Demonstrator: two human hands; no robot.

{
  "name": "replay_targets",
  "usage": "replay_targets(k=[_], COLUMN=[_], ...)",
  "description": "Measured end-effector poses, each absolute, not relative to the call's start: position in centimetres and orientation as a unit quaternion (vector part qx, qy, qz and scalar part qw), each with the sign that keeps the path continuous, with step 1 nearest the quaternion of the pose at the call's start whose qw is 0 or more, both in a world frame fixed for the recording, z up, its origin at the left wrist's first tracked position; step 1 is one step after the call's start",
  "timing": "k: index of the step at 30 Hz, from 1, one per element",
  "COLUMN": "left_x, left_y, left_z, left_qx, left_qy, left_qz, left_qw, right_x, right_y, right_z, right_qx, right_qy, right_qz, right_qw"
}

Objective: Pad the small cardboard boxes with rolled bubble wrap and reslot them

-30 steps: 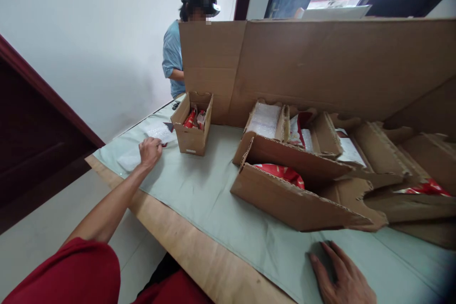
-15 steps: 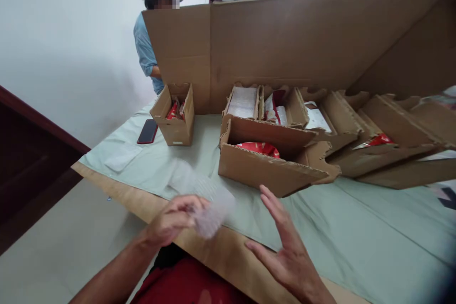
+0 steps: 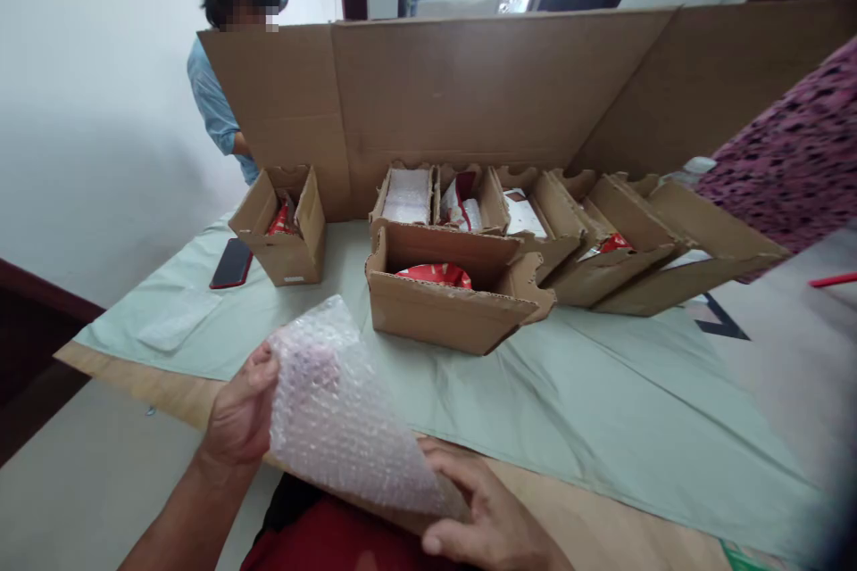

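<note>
A sheet of clear bubble wrap (image 3: 348, 428) is spread over the table's front edge, close to my body. My left hand (image 3: 245, 406) grips its left edge, with some fingers hidden behind the wrap. A pinkish patch shows through the upper left of the sheet; what it is I cannot make out. At the lower right corner, my right hand (image 3: 482, 504) has the wrap between its fingers and thumb. Just beyond the sheet stands an open cardboard box (image 3: 442, 312) with a red packet (image 3: 435, 274) inside.
Several cardboard bins (image 3: 536, 241) stand in a row behind. A smaller box (image 3: 287, 250) and a phone (image 3: 231, 263) are at the left, near a flat white piece (image 3: 179, 318). A tall cardboard panel (image 3: 469, 89) backs the table; a person (image 3: 218, 98) is behind it, another in patterned clothing (image 3: 790, 143) at right.
The bubble wrap has been spread from a bunched, blurred shape into a wide sheet. My right hand, empty and open before, has come to its corner. The view has shifted right.
</note>
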State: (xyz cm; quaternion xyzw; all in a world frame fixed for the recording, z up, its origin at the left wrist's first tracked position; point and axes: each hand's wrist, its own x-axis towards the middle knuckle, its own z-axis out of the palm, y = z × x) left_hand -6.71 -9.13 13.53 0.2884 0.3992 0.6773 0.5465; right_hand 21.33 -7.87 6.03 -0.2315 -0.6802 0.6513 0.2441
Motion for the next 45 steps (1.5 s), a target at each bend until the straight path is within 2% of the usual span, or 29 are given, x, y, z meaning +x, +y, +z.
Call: replay_targets(k=[3,6,10,13,16,19,21,23,27,31,38,45], left_x=[-7.8,-9.3,-10.8,-11.0,-10.8,-10.6,-10.3,-9.4,-6.9,-6.0,-6.5,-6.9], left_y=[-8.6,-8.4,-8.1,-7.6,-7.3,-7.6,-7.9,-8.1,-7.6,-6.9,-6.0,-3.5], left_z=[13.2,12.6,10.9,8.6,5.9,4.2,3.8,3.8,3.3,2.0,3.4,5.3], left_qx=[0.282,0.265,0.316,0.44,0.532,0.546,0.58,0.649,0.776,0.802,0.814,0.852], left_qy=[0.462,0.475,0.497,0.585,0.688,0.735,0.729,0.684,0.582,0.571,0.559,0.488], left_qz=[0.691,0.704,0.684,0.56,0.399,0.363,0.355,0.332,0.238,0.152,0.147,0.102], left_qw=[0.479,0.456,0.431,0.388,0.29,0.175,0.082,0.015,0.049,0.086,0.047,0.16], right_x=[19.3,20.3,26.3,30.2,31.0,30.2,29.4,28.5,26.7,25.6,24.9,24.9], right_y=[-8.9,-8.7,-5.9,-2.7,0.0,1.0,0.7,-0.2,-1.7,-1.8,-3.3,-5.2], right_z=[5.3,5.6,8.3,10.1,9.8,7.8,6.4,5.1,3.0,2.1,5.2,6.7], right_qx=[-0.251,-0.306,-0.412,-0.464,-0.496,-0.513,-0.497,-0.479,-0.477,-0.489,-0.441,-0.362], right_qy=[-0.644,-0.634,-0.702,-0.765,-0.807,-0.826,-0.837,-0.848,-0.862,-0.86,-0.866,-0.899], right_qz=[0.696,0.676,0.521,0.388,0.24,0.055,0.004,0.008,0.012,0.003,-0.082,-0.049], right_qw=[0.195,0.216,0.256,0.224,0.211,0.227,0.23,0.226,0.17,0.146,0.219,0.242])
